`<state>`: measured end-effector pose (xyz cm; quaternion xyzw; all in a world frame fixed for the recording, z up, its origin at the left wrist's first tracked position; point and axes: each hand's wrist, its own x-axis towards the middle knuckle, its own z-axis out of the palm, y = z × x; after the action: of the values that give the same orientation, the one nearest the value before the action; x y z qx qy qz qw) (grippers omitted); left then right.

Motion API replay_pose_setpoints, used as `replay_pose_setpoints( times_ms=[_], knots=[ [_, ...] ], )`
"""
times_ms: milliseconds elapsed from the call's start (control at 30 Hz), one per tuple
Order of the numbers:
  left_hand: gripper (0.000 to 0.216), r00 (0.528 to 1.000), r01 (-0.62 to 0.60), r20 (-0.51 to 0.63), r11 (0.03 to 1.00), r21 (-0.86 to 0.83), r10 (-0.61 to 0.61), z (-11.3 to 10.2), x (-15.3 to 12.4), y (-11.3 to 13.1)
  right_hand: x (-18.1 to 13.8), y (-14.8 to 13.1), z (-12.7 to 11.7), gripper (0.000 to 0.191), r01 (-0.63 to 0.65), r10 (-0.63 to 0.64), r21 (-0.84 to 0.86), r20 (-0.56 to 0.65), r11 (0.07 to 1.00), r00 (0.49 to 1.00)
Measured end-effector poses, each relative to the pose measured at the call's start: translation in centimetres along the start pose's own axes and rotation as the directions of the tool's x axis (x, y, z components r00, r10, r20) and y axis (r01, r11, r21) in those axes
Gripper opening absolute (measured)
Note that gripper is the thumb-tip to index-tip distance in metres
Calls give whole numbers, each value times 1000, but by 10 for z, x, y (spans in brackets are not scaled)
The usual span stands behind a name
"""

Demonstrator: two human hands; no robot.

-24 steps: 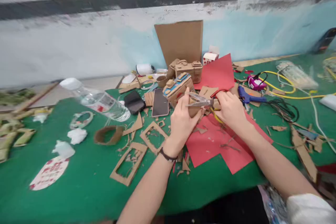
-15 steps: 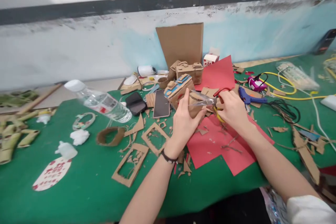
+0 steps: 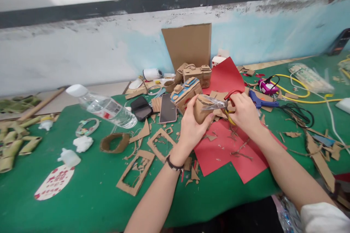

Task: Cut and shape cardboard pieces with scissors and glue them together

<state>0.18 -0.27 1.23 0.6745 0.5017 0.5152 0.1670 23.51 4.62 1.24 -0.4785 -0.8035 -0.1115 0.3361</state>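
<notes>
My left hand is closed around a piece of brown cardboard, its thumb in front and fingers at the left side. In my right hand is a pair of scissors with red and yellow handles. The metal blades point left and lie against the upper edge of the cardboard. Just behind, a small cardboard camera model with blue strips stands tilted, and a plain cardboard camera model sits farther back. Red paper with scraps on it lies under my hands.
A water bottle, a phone and a black pouch lie to the left. Cut cardboard frames are in front of them. A blue glue gun, cables and scraps lie right. A cardboard sheet leans on the wall.
The cardboard in my left hand has turned so more of its face shows, and the scissor blades look closer together. My hands stay in nearly the same place.
</notes>
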Motion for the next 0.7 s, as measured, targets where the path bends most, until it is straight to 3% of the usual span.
replay_pose_setpoints(
  times_ms=[167,400,700],
  knots=[
    [77,999,-50,2,999,-6,50,0,0,-3,0,3,-1,7,17,-18,9,22,1000,1000],
    [78,999,11,51,1000,-22,-10,2,-1,-7,2,7,-6,8,18,-17,16,-9,1000,1000],
    [83,999,15,39,999,40,-16,9,-4,-14,-1,-1,-5,15,48,-47,-145,14,988,999]
  ],
)
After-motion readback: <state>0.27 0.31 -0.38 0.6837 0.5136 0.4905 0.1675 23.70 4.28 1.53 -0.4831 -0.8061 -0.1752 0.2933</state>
